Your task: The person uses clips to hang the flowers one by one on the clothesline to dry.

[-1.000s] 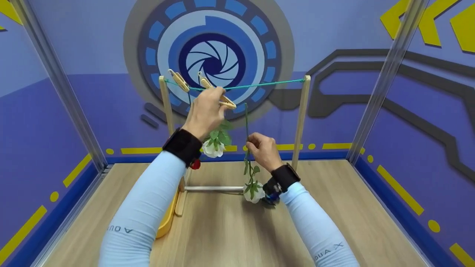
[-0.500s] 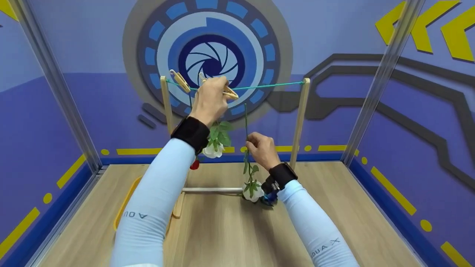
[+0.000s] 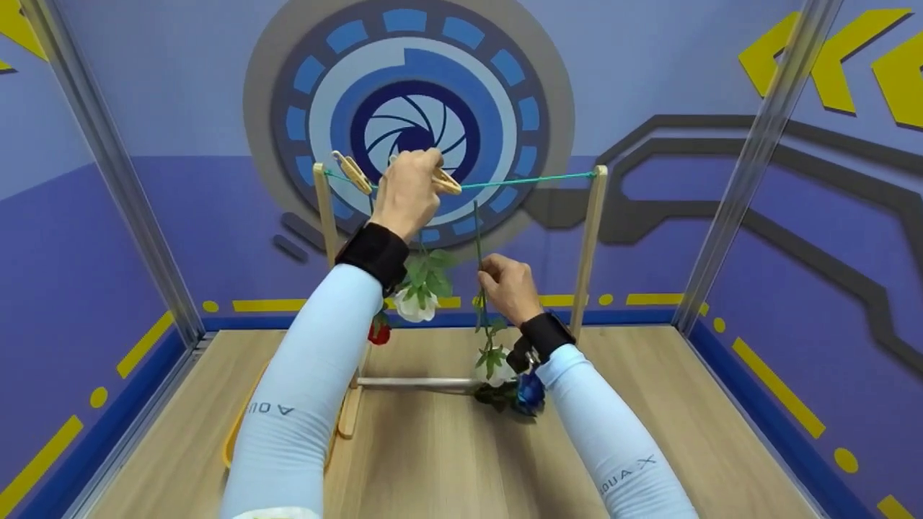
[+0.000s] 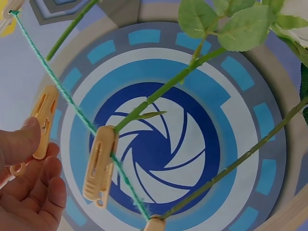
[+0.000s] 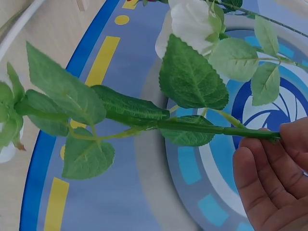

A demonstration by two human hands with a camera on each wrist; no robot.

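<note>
My left hand [image 3: 408,189] pinches a beige clothespin [image 4: 46,113] between thumb and fingers, beside the green line [image 4: 72,103] and apart from it in the left wrist view. My right hand [image 3: 510,287] pinches the green stem [image 5: 202,127] of a white rose [image 3: 493,365], which hangs head down. Its stem's upper end [image 3: 476,209] points up below the line. Another white rose [image 3: 416,303] hangs upside down from a second clothespin [image 4: 100,163] on the line. Farther left, a red rose [image 3: 379,333] hangs partly hidden behind my left arm, under another clothespin [image 3: 352,173].
The line runs between two wooden posts [image 3: 590,245] joined low down by a metal bar [image 3: 418,383]. A blue rose [image 3: 531,393] lies on the table by my right wrist. A yellow tray [image 3: 232,440] sits at the left, mostly covered by my left sleeve.
My left hand has lifted the clothespin from below the line up to its height. The right hand keeps its grip on the stem, nearly in place. The head view has tilted slightly.
</note>
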